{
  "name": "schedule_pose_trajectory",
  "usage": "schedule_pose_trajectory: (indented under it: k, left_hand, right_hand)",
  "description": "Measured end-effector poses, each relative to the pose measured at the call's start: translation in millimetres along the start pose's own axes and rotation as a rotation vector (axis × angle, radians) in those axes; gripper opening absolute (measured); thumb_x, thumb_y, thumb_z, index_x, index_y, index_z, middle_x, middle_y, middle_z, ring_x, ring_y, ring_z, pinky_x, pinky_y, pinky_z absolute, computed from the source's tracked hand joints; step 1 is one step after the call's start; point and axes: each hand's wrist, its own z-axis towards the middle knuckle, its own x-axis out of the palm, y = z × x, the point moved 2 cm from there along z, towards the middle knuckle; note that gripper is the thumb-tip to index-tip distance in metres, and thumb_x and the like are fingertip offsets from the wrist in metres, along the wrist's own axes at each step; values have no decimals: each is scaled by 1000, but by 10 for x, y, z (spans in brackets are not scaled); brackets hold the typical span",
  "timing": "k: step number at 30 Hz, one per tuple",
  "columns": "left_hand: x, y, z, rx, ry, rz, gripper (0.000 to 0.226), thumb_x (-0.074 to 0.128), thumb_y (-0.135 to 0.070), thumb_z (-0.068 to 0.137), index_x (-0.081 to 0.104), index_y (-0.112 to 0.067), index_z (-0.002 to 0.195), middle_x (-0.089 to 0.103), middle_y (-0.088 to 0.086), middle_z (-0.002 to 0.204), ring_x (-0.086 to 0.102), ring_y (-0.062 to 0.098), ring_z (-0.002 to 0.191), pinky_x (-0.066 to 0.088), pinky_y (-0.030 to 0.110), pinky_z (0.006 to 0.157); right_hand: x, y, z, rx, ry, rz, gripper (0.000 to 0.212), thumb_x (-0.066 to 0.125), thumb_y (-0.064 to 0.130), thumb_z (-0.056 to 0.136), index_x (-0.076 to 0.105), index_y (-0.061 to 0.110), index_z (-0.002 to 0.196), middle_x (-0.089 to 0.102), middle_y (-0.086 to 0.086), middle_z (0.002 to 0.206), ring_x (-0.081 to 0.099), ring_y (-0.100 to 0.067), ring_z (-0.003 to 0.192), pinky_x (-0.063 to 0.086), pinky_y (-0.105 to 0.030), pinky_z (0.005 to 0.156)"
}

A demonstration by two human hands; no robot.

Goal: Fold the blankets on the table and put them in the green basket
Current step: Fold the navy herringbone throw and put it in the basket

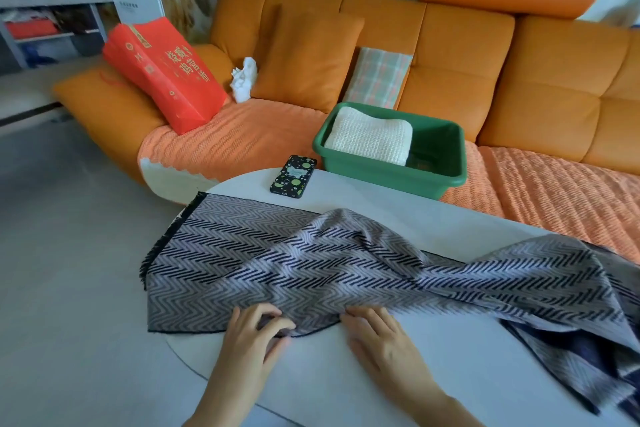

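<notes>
Fold step just starting: your left hand (258, 329) pinches the near hem of the zigzag blanket (346, 263), fingers closed on cloth; your right hand (377, 333) lies flat, fingers spread, touching the same hem just beside it, not gripping as far as you can tell. Blanket lies spread and rumpled on the white surface (398, 388), directly beyond both hands, long axis running left to right, fringed end at far left, other end spilling off past your right hand. Next likely needs smoothing, then lifting the hem over. Green basket (433, 180) sits well beyond the hands, white blanket (369, 139) already inside. Phone (293, 176) near basket.
</notes>
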Motion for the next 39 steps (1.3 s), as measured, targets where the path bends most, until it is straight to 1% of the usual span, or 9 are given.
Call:
schedule_pose_trajectory:
  k: [4,8,13,17,21,28,31,36,39]
  left_hand:
    - [7,6,-65,-49,16,-16,25,72,-25,77,52,-38,82,50,-12,96,45,1,94,42,58,89]
    - [-15,-63,-115,-47,1,-68,4,49,-42,81,49,-38,81,43,-20,96,46,0,94,43,53,84]
    - [-79,-119,-177,-35,-1,-55,13,45,-42,81,55,-35,77,44,-21,93,44,-1,86,46,46,74]
    - [-69,-139,-269,-3,53,-1,45,29,-55,92,64,-35,73,50,-22,92,42,-2,88,44,28,75]
    - [-113,-343,-208,21,59,74,32,38,-42,84,65,-31,70,57,-16,84,47,5,81,43,24,69]
    - [153,-982,-126,146,140,-11,10,60,-32,81,65,-34,89,57,-19,96,49,0,87,40,16,79]
    - [320,-1270,-100,198,253,-114,33,79,-30,68,62,-34,96,57,-18,101,46,-1,93,34,16,86]
    - [557,-1659,73,187,324,-106,45,59,-36,86,47,-32,129,48,-16,124,45,8,116,29,18,94]
    - [667,-1744,220,141,289,-65,37,52,-35,91,48,-32,128,50,-13,121,43,10,116,36,22,90]
  right_hand:
    - [59,49,83,17,-87,-125,25,43,34,93,64,23,101,57,0,106,48,-21,97,46,-29,80]
    - [37,141,107,14,-95,-175,14,51,32,87,59,22,84,52,0,99,45,-21,90,39,-29,77]
    - [-200,332,-192,-100,-148,-219,14,50,25,89,59,19,79,49,0,93,45,-20,81,35,-28,72]
    - [-239,406,-415,-86,-100,-192,23,49,31,90,58,23,70,49,6,73,44,-14,69,40,-25,59]
    - [-333,430,-405,-7,31,-45,19,47,38,91,57,29,77,53,11,77,51,-9,72,44,-19,60]
    - [-827,-128,-813,314,-19,107,14,49,36,94,62,30,91,60,16,91,56,-5,87,42,-14,74]
    - [-1067,-481,-1044,448,-95,2,20,71,18,81,67,27,98,63,16,98,55,-2,96,40,-12,82]
    - [-1088,-971,-1095,478,-58,-100,39,80,19,71,66,21,108,65,6,105,59,-16,97,53,-34,81]
    - [-935,-1134,-1052,415,-45,-114,32,78,22,73,68,20,103,65,3,100,50,-14,97,52,-36,77]
